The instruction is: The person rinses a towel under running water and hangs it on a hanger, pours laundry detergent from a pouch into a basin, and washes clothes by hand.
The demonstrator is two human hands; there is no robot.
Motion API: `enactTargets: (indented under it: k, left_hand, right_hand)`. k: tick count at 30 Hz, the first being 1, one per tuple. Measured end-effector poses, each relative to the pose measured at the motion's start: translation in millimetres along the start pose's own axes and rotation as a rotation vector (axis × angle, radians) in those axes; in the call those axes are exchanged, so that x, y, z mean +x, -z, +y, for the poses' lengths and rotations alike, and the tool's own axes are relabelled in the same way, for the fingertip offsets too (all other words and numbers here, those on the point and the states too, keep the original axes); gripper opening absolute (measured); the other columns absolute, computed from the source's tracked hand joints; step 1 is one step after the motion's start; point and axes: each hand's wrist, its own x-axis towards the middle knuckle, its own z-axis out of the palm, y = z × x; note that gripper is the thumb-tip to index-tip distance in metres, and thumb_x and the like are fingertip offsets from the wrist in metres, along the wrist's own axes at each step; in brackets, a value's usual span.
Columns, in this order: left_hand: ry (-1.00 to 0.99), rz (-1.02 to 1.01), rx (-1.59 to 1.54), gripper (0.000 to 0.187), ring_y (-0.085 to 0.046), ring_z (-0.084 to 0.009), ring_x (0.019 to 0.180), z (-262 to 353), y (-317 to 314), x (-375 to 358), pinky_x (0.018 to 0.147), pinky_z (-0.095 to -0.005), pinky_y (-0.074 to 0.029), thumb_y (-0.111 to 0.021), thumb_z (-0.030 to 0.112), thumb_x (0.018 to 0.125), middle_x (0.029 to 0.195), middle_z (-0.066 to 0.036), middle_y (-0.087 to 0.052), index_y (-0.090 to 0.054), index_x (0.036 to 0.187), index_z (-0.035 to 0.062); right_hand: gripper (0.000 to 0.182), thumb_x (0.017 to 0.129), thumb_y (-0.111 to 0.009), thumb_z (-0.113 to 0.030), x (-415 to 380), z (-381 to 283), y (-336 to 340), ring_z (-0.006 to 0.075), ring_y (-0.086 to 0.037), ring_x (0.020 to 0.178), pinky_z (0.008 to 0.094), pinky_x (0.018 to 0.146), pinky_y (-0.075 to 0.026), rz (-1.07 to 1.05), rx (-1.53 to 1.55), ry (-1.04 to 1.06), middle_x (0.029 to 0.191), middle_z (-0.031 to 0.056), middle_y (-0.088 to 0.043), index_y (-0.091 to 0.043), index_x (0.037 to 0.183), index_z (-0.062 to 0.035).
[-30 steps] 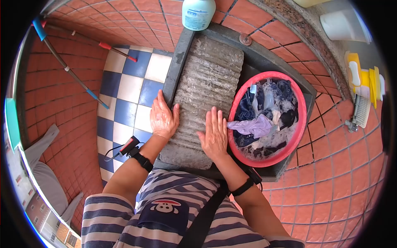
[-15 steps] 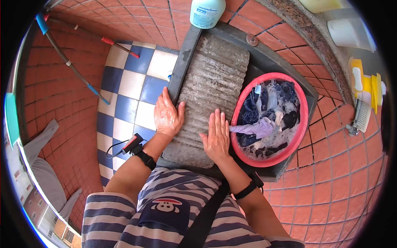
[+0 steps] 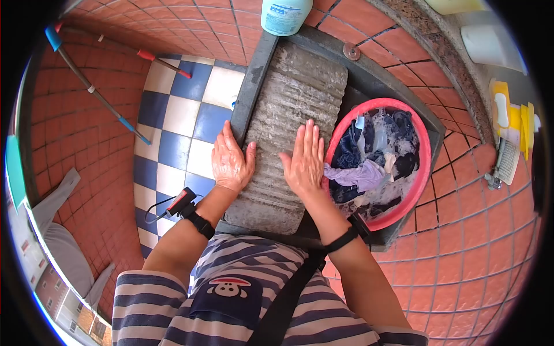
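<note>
My left hand (image 3: 232, 161) lies with fingers apart on the left rim of the dark stone sink, holding nothing. Flat over the ridged washboard (image 3: 297, 86) is my right hand (image 3: 304, 158), fingers stretched out and thumb spread, nothing in it. Just right of it stands a red basin (image 3: 428, 167) inside the sink. Soapy water and dark clothes (image 3: 348, 151) fill the basin. A lilac cloth (image 3: 363, 176) hangs toward its left rim, near my right hand's fingers.
A pale blue bottle (image 3: 284, 16) stands at the sink's top corner. A yellow bottle (image 3: 501, 106) and a brush (image 3: 506, 161) are at the right. Long poles (image 3: 107, 104) lean at the left, above the checkered floor (image 3: 175, 150). Grey cloth hangs at far left.
My right hand has moved up the washboard, farther from my body. My left hand has barely moved. The lilac cloth's end sits slightly differently at the basin's rim.
</note>
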Motion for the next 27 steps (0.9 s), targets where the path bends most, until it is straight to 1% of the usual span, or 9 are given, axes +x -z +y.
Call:
enactTargets:
  k: [2,5,9,11,15,18,23,25,27]
  left_hand:
    - [-0.023,0.03,-0.01,0.073,-0.049,-0.038,0.1,-1.1,-0.6,-1.3,0.084,-0.045,-0.04,-0.056,0.034,0.085,0.113,-0.024,-0.047,-0.023,0.136,-0.0074]
    - [-0.003,0.007,-0.021,0.073,-0.049,-0.0383,0.101,-2.3,-1.7,-0.9,0.085,-0.045,-0.04,-0.056,0.034,0.085,0.114,-0.024,-0.047,-0.023,0.136,-0.0071]
    - [-0.007,0.021,-0.036,0.073,-0.049,-0.0386,0.102,0.5,-0.8,1.1,0.085,-0.0451,-0.04,-0.056,0.034,0.085,0.113,-0.024,-0.047,-0.023,0.136,-0.0068]
    - [0.002,0.009,-0.019,0.073,-0.048,-0.0386,0.103,0.9,0.9,-0.5,0.086,-0.0452,-0.04,-0.056,0.035,0.085,0.114,-0.024,-0.047,-0.023,0.136,-0.0066]
    - [-0.001,0.015,0.006,0.073,-0.048,-0.0383,0.103,-0.9,-2.1,-1.7,0.086,-0.0451,-0.04,-0.056,0.035,0.085,0.114,-0.024,-0.046,-0.023,0.136,-0.0068]
    - [0.002,-0.006,-0.009,0.074,-0.048,-0.0382,0.102,-2.7,-0.3,3.5,0.086,-0.045,-0.04,-0.056,0.035,0.085,0.114,-0.024,-0.046,-0.022,0.136,-0.0068]
    - [0.004,0.005,-0.014,0.074,-0.049,-0.0382,0.102,0.4,0.3,-1.0,0.085,-0.0452,-0.04,-0.056,0.035,0.085,0.113,-0.024,-0.047,-0.022,0.136,-0.0068]
    - [-0.028,0.02,0.003,0.074,-0.048,-0.0386,0.102,-0.5,-1.5,-0.2,0.086,-0.0452,-0.04,-0.056,0.034,0.085,0.113,-0.024,-0.047,-0.023,0.136,-0.0071]
    - [-0.03,0.032,-0.002,0.074,-0.049,-0.0393,0.102,-0.3,-1.7,-0.9,0.086,-0.0451,-0.04,-0.057,0.034,0.084,0.112,-0.025,-0.048,-0.023,0.136,-0.007]
  right_hand:
    - [0.075,0.088,-0.052,-0.039,74.6,14.9,-5.0,0.0394,-0.016,0.136,0.0489,0.11,-0.015,0.267,0.001,-0.132,0.147,0.0264,-0.016,-0.023,0.137,0.0093]
    - [0.072,0.09,-0.049,-0.039,77.2,21.2,-4.2,0.0389,-0.016,0.136,0.0491,0.11,-0.015,0.219,-0.056,-0.105,0.146,0.0261,-0.016,-0.024,0.137,0.0095]
    - [0.084,0.081,-0.06,-0.04,-56.2,-11.3,2.6,0.0382,-0.016,0.137,0.0502,0.109,-0.015,-0.127,0.102,-0.013,0.148,0.0244,-0.015,-0.022,0.139,0.0069]
    - [0.083,0.082,-0.059,-0.04,-65.3,-12.0,5.4,0.0389,-0.017,0.137,0.0501,0.109,-0.016,-0.133,0.07,0.046,0.148,0.0255,-0.014,-0.021,0.139,0.0071]
    - [0.072,0.088,-0.052,-0.038,80.1,24.9,-2.9,0.0391,-0.016,0.137,0.0497,0.109,-0.016,0.285,0.002,-0.133,0.147,0.0256,-0.015,-0.026,0.137,0.0085]
    - [0.07,0.089,-0.051,-0.037,88.3,33.1,-7.9,0.0389,-0.016,0.137,0.05,0.11,-0.015,0.272,-0.036,-0.128,0.147,0.0253,-0.015,-0.028,0.136,0.0091]
    - [0.083,0.081,-0.058,-0.044,-67.4,-22.6,0.1,0.0388,-0.016,0.137,0.0483,0.109,-0.015,-0.136,0.075,0.02,0.149,0.021,-0.018,-0.024,0.14,0.0039]
    - [0.079,0.083,-0.057,-0.042,-40.5,-12.2,3.6,0.0389,-0.016,0.137,0.0477,0.11,-0.016,-0.131,0.02,0.072,0.148,0.022,-0.017,-0.024,0.14,0.0042]
    - [0.073,0.087,-0.054,-0.038,29.8,0.0,-1.1,0.0399,-0.015,0.137,0.0475,0.11,-0.016,0.114,0.036,-0.092,0.147,0.0247,-0.016,-0.026,0.138,0.0054]
